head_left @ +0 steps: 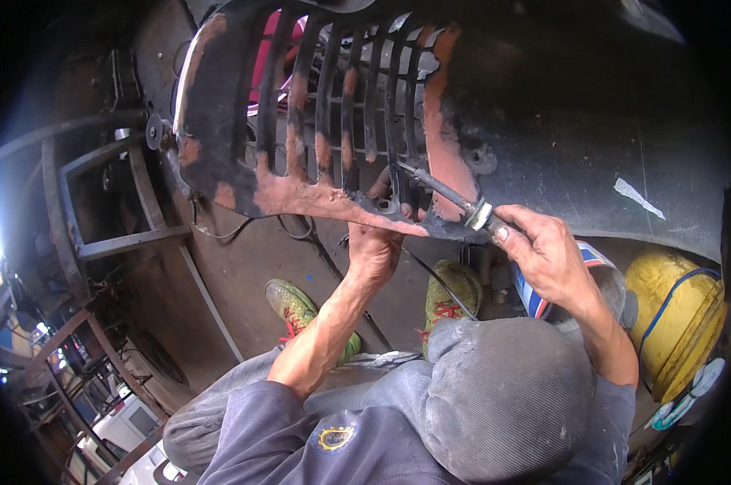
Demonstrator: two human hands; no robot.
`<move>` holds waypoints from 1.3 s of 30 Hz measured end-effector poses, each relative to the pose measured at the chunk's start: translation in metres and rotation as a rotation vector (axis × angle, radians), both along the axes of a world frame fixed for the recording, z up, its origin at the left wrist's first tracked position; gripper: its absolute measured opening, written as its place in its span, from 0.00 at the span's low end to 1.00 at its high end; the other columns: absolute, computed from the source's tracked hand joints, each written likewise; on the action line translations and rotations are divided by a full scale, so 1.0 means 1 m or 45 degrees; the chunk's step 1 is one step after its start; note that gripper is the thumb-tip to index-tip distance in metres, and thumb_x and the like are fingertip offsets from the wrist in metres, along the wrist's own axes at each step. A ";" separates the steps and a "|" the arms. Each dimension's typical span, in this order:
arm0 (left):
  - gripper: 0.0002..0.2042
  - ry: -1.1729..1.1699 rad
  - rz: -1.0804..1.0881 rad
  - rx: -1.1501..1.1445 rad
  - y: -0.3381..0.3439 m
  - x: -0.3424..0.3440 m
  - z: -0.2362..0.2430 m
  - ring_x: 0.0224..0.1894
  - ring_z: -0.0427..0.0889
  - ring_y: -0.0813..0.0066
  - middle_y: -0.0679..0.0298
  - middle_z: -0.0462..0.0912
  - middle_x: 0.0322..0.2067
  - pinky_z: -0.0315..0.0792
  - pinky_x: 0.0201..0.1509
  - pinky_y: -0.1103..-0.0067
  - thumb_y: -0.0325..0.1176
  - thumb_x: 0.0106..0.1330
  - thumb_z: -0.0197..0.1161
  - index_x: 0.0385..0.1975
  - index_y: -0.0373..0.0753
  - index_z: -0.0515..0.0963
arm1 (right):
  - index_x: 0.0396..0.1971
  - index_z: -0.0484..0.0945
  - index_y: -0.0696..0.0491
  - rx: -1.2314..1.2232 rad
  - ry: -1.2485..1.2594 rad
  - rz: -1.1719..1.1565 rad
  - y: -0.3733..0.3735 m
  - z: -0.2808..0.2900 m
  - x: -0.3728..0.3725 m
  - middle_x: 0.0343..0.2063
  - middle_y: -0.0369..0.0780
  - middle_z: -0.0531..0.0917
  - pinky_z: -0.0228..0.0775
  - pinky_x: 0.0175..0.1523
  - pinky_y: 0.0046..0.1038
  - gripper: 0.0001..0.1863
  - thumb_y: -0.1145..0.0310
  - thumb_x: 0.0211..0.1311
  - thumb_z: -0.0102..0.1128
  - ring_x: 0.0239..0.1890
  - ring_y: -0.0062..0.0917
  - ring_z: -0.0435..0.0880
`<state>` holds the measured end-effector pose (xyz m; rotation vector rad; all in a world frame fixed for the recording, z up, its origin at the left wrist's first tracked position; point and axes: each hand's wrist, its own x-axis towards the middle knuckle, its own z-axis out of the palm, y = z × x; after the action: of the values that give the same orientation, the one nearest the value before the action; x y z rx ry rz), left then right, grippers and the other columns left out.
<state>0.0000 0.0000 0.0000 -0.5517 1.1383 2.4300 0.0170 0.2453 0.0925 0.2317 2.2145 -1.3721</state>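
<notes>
A black car bumper (575, 121) with a slatted grille (325, 105) spans the upper part of the head view. Reddish, filler-like patches (301, 194) lie along its lower edge and on several slats. My right hand (543, 250) is closed round the handle of a soldering iron (442, 187). The iron's tip meets or nearly meets a slat at the grille's lower right. My left hand (375, 246) grips the bumper's lower edge from beneath. Some of its fingers show through the gaps behind the slats, close to the tip; the rest are hidden.
A dark cable (440, 283) runs below the bumper, past my shoes (454, 291). At the right stand a white bucket (608, 275) and a yellow container (676, 315) with a blue cord. A metal frame (135, 241) stands at the left. Something red (267, 69) shows behind the grille.
</notes>
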 end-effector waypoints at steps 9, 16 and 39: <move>0.30 -0.077 0.013 -0.002 0.002 -0.001 0.004 0.41 0.81 0.79 0.63 0.74 0.52 0.85 0.49 0.76 0.18 0.63 0.63 0.65 0.35 0.62 | 0.45 0.81 0.62 -0.004 0.085 -0.024 -0.003 -0.003 0.001 0.27 0.48 0.85 0.75 0.36 0.30 0.15 0.69 0.62 0.60 0.27 0.31 0.86; 0.29 -0.088 0.038 0.030 0.002 0.000 0.004 0.40 0.81 0.79 0.61 0.74 0.52 0.85 0.49 0.75 0.17 0.64 0.61 0.65 0.35 0.61 | 0.43 0.82 0.62 -0.018 0.137 -0.023 -0.002 -0.009 0.001 0.27 0.48 0.86 0.75 0.35 0.29 0.15 0.69 0.61 0.61 0.27 0.30 0.86; 0.29 -0.051 0.021 0.082 -0.002 0.000 0.001 0.41 0.81 0.79 0.62 0.75 0.50 0.85 0.49 0.74 0.20 0.65 0.63 0.66 0.36 0.61 | 0.41 0.84 0.61 -0.094 -0.002 -0.016 -0.001 -0.008 -0.010 0.26 0.45 0.86 0.74 0.35 0.27 0.14 0.69 0.60 0.60 0.27 0.24 0.84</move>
<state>-0.0002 -0.0019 0.0011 -0.5887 1.0395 2.4489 0.0066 0.2446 0.0845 0.2208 2.1593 -1.4571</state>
